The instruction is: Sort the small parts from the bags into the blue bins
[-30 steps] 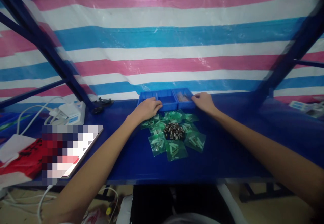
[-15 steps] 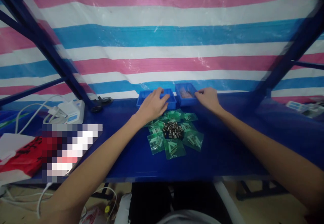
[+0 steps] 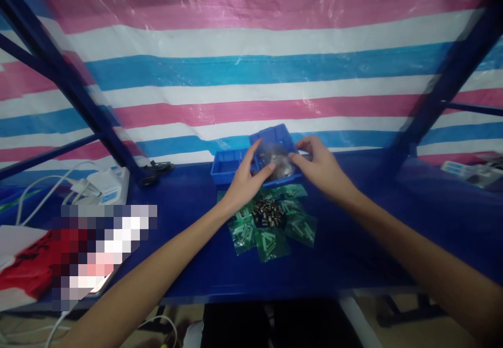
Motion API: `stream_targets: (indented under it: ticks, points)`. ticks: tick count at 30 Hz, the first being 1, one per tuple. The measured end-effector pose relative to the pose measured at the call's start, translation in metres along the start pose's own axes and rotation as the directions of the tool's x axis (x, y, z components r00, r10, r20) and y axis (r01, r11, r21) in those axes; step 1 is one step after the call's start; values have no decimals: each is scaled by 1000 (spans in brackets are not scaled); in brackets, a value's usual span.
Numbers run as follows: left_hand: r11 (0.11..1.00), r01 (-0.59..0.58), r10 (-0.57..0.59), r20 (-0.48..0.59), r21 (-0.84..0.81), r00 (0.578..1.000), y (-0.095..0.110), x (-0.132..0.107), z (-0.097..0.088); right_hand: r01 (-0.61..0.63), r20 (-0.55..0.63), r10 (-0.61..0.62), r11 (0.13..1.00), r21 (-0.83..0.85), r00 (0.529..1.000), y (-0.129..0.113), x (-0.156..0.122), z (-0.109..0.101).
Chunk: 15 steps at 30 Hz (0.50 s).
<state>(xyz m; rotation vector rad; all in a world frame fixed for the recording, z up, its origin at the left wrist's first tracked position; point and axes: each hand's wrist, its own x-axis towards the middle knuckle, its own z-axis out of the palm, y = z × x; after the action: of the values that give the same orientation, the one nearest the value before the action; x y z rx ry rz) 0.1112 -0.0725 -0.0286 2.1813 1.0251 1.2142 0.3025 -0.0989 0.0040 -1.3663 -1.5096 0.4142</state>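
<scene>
Over the head feed I logged green packets (image 3: 271, 244) around metal parts (image 3: 269, 213), my left hand (image 3: 242, 185) with thumb and forefinger spread at the bin (image 3: 271, 134), grip unclear, my right hand (image 3: 320, 164) pinching its right side, bin tilted between both, contents (image 3: 282, 165) blurred, second bin (image 3: 225, 167) to the left, striped sheet (image 3: 251, 70) behind.

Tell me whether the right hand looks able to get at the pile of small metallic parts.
Probably yes, once the right hand leaves the tilted blue bin: the pile looks uncovered on its near side, among green bags.
</scene>
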Motion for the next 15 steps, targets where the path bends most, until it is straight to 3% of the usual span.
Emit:
stream_targets:
  ticks: [3, 7, 15]
  points:
    - [1000, -7, 5, 108, 13, 994, -2, -1, -4, -184, 118, 161, 956, 230, 980, 17, 0, 8]
    - [977, -23, -32, 252, 211, 967, -8, 1, -14, -131, 156, 97, 966, 223, 983, 31, 0, 17]
    - [823, -112, 23, 165, 557, 986, 6, -3, -22, -43, 111, 22, 981, 188, 994, 25, -9, 19]
